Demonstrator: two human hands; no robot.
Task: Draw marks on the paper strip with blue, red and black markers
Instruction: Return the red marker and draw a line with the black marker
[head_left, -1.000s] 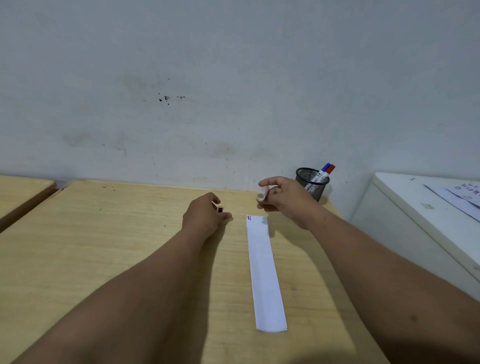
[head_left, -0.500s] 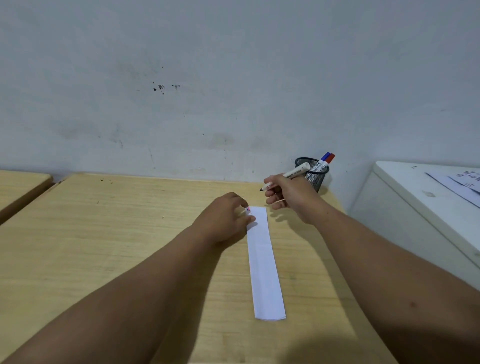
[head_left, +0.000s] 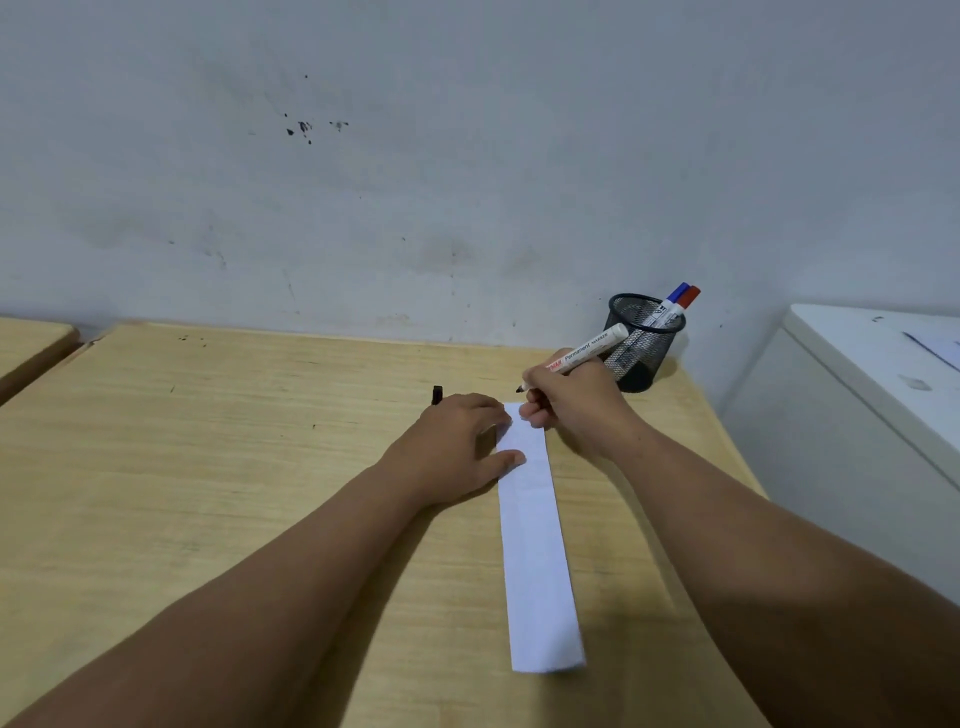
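A long white paper strip (head_left: 535, 545) lies lengthwise on the wooden desk (head_left: 208, 467). My left hand (head_left: 457, 447) rests flat on the strip's far left edge, pinning it down. My right hand (head_left: 571, 400) grips an uncapped white marker (head_left: 587, 351) with a black tip; the tip hovers just past the strip's far end. The marker's black cap (head_left: 437, 394) stands on the desk beyond my left hand. The blue marker (head_left: 670, 304) and red marker (head_left: 684, 301) stick out of a black mesh cup (head_left: 641, 343). My hands hide the strip's far end.
The mesh cup stands at the desk's far right corner against a grey wall. A white cabinet (head_left: 857, 405) with a paper on top sits to the right of the desk. A second wooden desk (head_left: 26, 348) adjoins at the far left.
My left hand set the black cap down on the desk and moved right onto the strip. My right hand turned the marker tip-down and brought it to the strip's far end.
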